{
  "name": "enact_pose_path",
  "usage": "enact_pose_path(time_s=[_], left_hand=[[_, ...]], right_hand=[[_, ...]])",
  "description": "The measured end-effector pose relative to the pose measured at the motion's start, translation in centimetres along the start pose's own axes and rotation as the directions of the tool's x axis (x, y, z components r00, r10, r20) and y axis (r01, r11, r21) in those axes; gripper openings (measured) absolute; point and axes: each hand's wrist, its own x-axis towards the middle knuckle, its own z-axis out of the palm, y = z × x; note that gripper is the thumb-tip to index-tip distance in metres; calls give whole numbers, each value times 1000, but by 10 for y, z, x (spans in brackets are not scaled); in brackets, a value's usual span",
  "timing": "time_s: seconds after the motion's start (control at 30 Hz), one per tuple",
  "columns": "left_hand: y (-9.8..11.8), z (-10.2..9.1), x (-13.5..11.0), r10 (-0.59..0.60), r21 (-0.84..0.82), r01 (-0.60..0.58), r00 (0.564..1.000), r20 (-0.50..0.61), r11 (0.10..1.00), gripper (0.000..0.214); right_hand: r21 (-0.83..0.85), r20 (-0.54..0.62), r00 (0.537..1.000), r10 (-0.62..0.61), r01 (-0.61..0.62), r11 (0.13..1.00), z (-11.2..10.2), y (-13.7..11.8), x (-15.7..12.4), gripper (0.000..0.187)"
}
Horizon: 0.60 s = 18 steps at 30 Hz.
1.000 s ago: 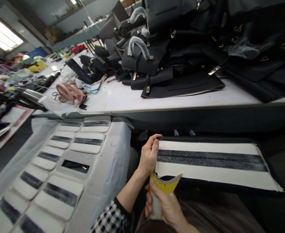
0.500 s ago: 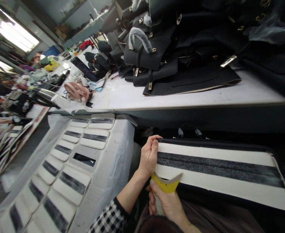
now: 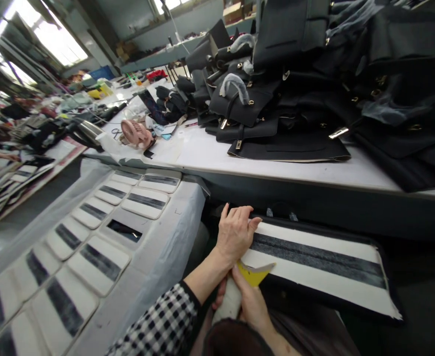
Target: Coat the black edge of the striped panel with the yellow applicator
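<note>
A long black panel with a white backing and a dark grey stripe (image 3: 321, 259) lies across my lap, below the table's edge. My left hand (image 3: 235, 232) rests on its left end, fingers bent over the edge and gripping it. My right hand (image 3: 249, 301) is closed round a white-handled tool with a yellow curved blade (image 3: 253, 273), whose tip touches the panel's near left corner.
To the left a white-covered surface (image 3: 173, 237) holds rows of several white panels with grey stripes (image 3: 145, 203). Beyond the panel, a white table (image 3: 277, 163) carries piled black handbags (image 3: 277, 94) and a pink fan (image 3: 135, 133). More cluttered benches stretch away at far left.
The view has swung up and left. My left hand has slid further over the panel's end, fingers now flatter on top. The right hand still holds the yellow tool at the corner.
</note>
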Motion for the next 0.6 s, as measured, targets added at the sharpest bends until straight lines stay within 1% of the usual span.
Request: enact_pose_path(time_s=[0.03,0.07,0.13,0.2,0.23,0.3,0.33,0.4,0.5,0.53,0.6], left_hand=[[0,-1,0,-32,-128,32,999,0,991,33],[-1,-2,0,-75,-271,72,997,1,960,34],[-7,-4,2,-165,-517,146,986,10,843,37],[-17,-4,4,-249,-656,192,969,7,730,41],[-23,-4,3,-295,-702,208,956,-3,681,45],[-33,-3,-4,-399,-801,236,917,-5,551,54],[-36,-4,-11,-444,-838,248,896,7,486,58],[-39,-5,-32,-500,-885,273,864,54,376,60],[-33,-10,-69,-515,-922,306,844,149,235,50],[-29,-12,-79,-508,-923,325,842,183,206,48],[-22,-14,-91,-484,-902,389,835,261,185,53]], right_hand=[[-4,-12,1000,14,-14,1000,0,1,-2,41],[-10,-14,1000,21,-21,1000,-1,1,-5,41],[-45,27,999,20,-18,999,-2,2,-11,42],[-129,104,994,17,-4,992,-4,1,-19,43],[-188,132,991,16,10,982,-5,-2,-24,44],[-285,157,988,5,40,958,-6,-11,-34,46],[-298,146,989,-20,64,952,-6,-17,-40,46],[-262,96,990,-101,123,957,-5,-35,-52,43],[-224,3,975,-224,219,950,-6,-75,-69,40],[-246,-15,967,-256,244,938,-8,-90,-74,40],[-332,-26,947,-322,295,896,-13,-125,-80,41]])
